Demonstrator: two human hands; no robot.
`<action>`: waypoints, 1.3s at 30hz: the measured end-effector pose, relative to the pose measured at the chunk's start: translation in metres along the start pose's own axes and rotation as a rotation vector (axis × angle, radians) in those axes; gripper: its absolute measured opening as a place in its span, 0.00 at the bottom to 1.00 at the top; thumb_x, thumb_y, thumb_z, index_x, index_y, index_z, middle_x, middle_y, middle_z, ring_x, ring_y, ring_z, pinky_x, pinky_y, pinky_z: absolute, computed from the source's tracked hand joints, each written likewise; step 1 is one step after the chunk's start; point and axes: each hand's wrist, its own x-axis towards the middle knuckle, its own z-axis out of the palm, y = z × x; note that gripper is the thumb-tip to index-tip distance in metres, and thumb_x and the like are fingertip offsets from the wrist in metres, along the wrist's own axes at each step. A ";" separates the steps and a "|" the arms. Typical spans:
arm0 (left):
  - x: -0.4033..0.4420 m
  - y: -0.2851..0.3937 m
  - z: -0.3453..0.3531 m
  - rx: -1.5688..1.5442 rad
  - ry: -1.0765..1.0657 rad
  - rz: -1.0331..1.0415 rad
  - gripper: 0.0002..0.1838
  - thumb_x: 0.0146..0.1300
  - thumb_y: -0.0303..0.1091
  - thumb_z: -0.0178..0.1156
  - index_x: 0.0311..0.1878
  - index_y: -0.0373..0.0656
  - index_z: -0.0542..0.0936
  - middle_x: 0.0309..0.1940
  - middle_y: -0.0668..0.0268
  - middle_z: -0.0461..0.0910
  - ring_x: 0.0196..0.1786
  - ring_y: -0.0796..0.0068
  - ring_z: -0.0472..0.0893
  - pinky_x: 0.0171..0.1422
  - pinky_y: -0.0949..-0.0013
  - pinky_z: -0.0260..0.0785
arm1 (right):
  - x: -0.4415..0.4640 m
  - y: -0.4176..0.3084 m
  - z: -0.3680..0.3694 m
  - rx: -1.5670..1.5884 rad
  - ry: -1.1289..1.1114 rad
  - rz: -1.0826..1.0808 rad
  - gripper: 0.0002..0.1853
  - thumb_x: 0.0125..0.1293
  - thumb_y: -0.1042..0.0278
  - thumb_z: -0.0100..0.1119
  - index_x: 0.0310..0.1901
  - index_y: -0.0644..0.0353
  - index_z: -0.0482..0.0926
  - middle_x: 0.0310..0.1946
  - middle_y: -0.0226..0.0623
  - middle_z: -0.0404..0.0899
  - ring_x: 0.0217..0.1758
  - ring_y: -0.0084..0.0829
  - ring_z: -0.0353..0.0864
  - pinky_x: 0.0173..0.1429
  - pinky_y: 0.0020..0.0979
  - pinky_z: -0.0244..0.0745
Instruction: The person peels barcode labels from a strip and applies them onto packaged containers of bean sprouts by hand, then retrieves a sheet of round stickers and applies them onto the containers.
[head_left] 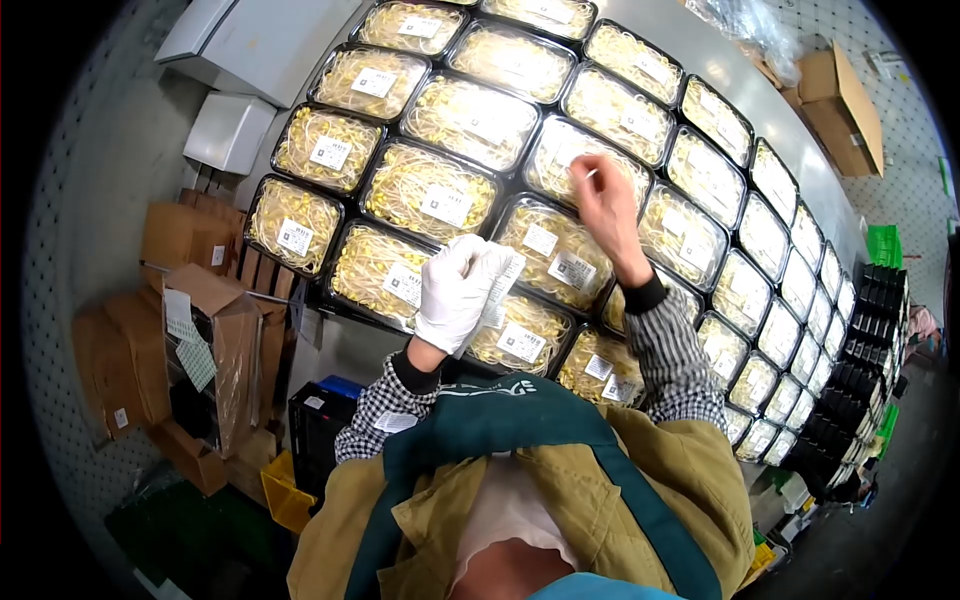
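We wear a tan jacket, a dark green apron with what looks like a white logo, black-and-white checked sleeves, black cuffs and, on our left hand, a white glove.

Food-packing workshop (sprout packs; cartons)

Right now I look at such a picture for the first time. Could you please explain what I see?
There is no machine: one camera, worn on a person's head, looks forward and down at their own hands. On a metal table lie rows of black trays with what look like bean sprouts under clear covers, bearing white labels. The left hand, in a white glove, holds a pale paper strip. The bare right hand is above the trays; a small white thing shows at its fingers, too small to identify.
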 end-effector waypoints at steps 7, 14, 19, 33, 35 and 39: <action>0.012 -0.008 0.006 -0.006 -0.185 -0.126 0.09 0.63 0.34 0.64 0.36 0.37 0.81 0.21 0.71 0.74 0.25 0.88 0.68 0.28 0.77 0.62 | 0.001 0.002 -0.018 0.313 -0.225 0.051 0.10 0.68 0.62 0.57 0.39 0.60 0.81 0.33 0.27 0.82 0.34 0.15 0.76 0.40 0.22 0.73; 0.007 0.031 0.008 -0.325 -0.218 -0.231 0.10 0.64 0.21 0.58 0.48 0.33 0.79 0.42 0.65 0.82 0.45 0.80 0.81 0.51 0.77 0.73 | 0.151 0.069 -0.041 -0.714 0.356 -0.260 0.15 0.60 0.50 0.59 0.32 0.54 0.80 0.32 0.37 0.78 0.41 0.40 0.77 0.44 0.42 0.65; 0.014 0.022 0.002 -0.268 -0.195 -0.171 0.08 0.64 0.21 0.58 0.46 0.34 0.79 0.40 0.66 0.82 0.44 0.79 0.80 0.50 0.76 0.73 | 0.140 0.072 -0.040 -0.680 0.437 -0.313 0.21 0.60 0.55 0.63 0.49 0.59 0.74 0.40 0.40 0.77 0.44 0.42 0.76 0.48 0.43 0.66; 0.023 0.004 0.017 -0.100 0.052 -0.151 0.11 0.60 0.31 0.67 0.26 0.39 0.77 0.20 0.76 0.71 0.24 0.90 0.65 0.27 0.81 0.58 | 0.078 -0.008 -0.058 0.232 -0.456 0.075 0.19 0.69 0.51 0.55 0.46 0.61 0.79 0.39 0.33 0.81 0.43 0.23 0.77 0.53 0.28 0.72; 0.022 -0.015 0.013 0.020 0.198 0.032 0.11 0.60 0.30 0.67 0.25 0.40 0.76 0.19 0.76 0.70 0.24 0.89 0.64 0.28 0.80 0.57 | 0.076 -0.026 -0.038 0.240 -0.791 -0.122 0.26 0.69 0.44 0.51 0.51 0.62 0.78 0.44 0.38 0.80 0.49 0.28 0.77 0.55 0.33 0.72; 0.028 -0.005 0.009 -0.072 0.224 -0.072 0.09 0.60 0.29 0.67 0.28 0.40 0.76 0.21 0.77 0.69 0.26 0.89 0.64 0.29 0.80 0.58 | 0.055 -0.039 -0.005 0.079 -1.094 -0.106 0.19 0.64 0.51 0.61 0.48 0.58 0.80 0.44 0.38 0.81 0.45 0.28 0.80 0.52 0.30 0.76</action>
